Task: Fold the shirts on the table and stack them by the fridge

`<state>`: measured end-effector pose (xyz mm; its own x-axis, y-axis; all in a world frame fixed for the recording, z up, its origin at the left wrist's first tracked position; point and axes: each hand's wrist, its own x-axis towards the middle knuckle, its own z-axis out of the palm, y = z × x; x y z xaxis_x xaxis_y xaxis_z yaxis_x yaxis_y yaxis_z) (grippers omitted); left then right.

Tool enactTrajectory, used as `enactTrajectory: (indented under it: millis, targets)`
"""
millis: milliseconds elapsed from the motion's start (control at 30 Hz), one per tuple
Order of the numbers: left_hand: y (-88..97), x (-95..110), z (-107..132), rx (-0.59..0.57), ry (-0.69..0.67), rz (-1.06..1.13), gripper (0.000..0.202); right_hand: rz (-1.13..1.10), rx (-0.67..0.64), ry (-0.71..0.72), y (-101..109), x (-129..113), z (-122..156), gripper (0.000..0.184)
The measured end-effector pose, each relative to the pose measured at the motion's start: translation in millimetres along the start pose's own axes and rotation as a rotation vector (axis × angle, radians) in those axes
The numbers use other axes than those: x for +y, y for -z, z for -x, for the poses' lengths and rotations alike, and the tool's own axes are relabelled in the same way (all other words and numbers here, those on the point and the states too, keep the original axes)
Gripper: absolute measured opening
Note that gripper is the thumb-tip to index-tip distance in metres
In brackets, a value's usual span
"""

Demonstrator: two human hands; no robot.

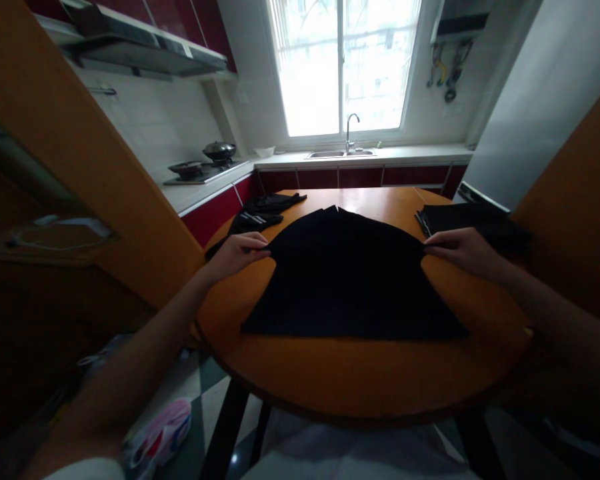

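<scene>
A black garment (347, 287), which looks like a short-sleeved shirt, is spread over the round wooden table (350, 380) with its straight hem toward me. My left hand (243, 253) pinches its left edge, thumb against fingers, at about the sleeve. On the opposite side my right hand (455, 248) pinches the matching right edge. Between the two hands the cloth is stretched wide, its far edge peaking in the middle with a small notch. The collar cannot be made out in the dark fabric.
Crumpled dark clothing (265, 212) with white stripes lies at the table's far left. A folded dark stack (470, 220) sits at the far right. Beyond are a counter with a sink (340, 154), a stove (205, 173) with pans, and a window. A pinkish bag (163, 433) rests on the floor.
</scene>
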<state>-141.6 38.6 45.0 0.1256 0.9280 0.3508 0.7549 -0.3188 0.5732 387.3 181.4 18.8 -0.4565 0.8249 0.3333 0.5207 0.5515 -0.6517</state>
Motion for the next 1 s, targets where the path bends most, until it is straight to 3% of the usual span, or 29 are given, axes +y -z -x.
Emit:
enactTrajectory:
  millis: [100,200,333,600,1000]
  targets:
    - [-15.0,-8.0,44.3,-0.012,-0.099,-0.014,0.026,-0.027,-0.083,0.18,-6.2,15.0,40.6,0.038]
    - [-30.5,-16.2,81.0,-0.06,-0.149,-0.049,0.019,-0.006,-0.1,0.246,-15.8,27.5,71.5,0.031]
    - [-43.2,-24.6,107.7,-0.084,-0.203,-0.134,0.021,0.054,-0.099,0.321,-25.0,37.6,90.7,0.023]
    - [-42.6,-24.9,116.9,0.048,-0.148,-0.154,0.02,0.144,-0.06,0.357,-19.1,41.1,96.7,0.023]
    - [-36.5,-18.7,107.6,-0.154,-0.19,-0.202,0.019,0.193,-0.15,0.374,-22.3,27.7,100.2,0.021]
